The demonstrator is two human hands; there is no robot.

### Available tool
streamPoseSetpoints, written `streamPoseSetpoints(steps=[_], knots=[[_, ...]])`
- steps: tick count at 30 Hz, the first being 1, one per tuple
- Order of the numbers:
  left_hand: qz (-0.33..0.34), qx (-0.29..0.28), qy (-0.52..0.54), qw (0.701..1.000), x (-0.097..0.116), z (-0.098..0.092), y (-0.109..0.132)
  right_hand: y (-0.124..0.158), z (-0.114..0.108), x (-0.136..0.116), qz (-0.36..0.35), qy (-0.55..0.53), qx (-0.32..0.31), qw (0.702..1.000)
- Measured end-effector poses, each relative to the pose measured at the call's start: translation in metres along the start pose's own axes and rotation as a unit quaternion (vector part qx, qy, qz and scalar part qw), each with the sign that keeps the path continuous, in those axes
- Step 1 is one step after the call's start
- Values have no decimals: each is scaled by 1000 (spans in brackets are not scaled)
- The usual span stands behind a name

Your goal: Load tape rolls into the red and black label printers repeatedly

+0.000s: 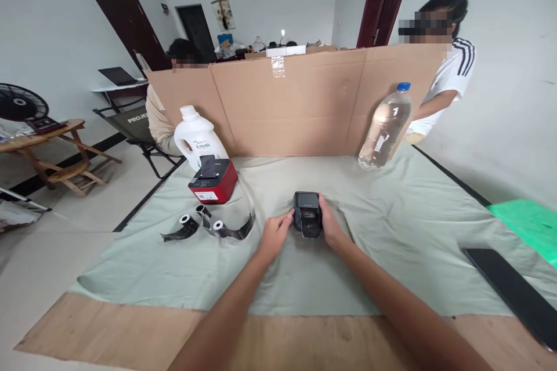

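Observation:
A small black box-shaped device [307, 200] sits at the middle of the cloth, with a dark glossy strip [310, 225] coming out of its near side. It looks like a portable printer. My left hand [277, 233] presses its fingertips against the left side of the device. Along the right side, my right hand [329, 221] wraps its fingers, partly hidden behind the casing. To the left lie three small rolls of black strip with white cores, one of them a roll [186, 221] partly unwound. A red and black box-shaped machine [221, 182] stands behind them, a dark strip rising from its top.
Pale green cloth [278, 290] covers the wooden table. A cardboard screen [287, 110] spans the back, between a white jug [195, 133] and a clear water bottle [387, 127]. A black phone [509, 290] lies at right. Two people sit beyond the screen.

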State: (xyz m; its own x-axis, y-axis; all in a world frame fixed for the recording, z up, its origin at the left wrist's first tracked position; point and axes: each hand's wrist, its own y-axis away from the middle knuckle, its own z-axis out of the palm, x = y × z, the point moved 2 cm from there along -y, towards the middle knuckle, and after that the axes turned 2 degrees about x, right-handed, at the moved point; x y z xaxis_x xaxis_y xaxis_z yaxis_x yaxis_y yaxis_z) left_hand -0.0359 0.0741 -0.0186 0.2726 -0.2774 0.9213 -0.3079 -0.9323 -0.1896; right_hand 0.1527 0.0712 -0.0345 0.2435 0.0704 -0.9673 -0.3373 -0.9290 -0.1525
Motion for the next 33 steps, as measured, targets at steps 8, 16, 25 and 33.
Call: streamPoseSetpoints(steps=[8,16,25,33], knots=[[-25,17,62,998,-24,-6,-4,6,11,-3,55,30,-33,997],[-42,71,30,996,-8,-4,-2,18,4,-6,22,-9,-23,999],[11,71,-69,995,-7,-5,-3,23,3,-12,14,-51,15,998],[14,17,-104,994,-13,1,-8,23,5,-10,12,-42,11,999]])
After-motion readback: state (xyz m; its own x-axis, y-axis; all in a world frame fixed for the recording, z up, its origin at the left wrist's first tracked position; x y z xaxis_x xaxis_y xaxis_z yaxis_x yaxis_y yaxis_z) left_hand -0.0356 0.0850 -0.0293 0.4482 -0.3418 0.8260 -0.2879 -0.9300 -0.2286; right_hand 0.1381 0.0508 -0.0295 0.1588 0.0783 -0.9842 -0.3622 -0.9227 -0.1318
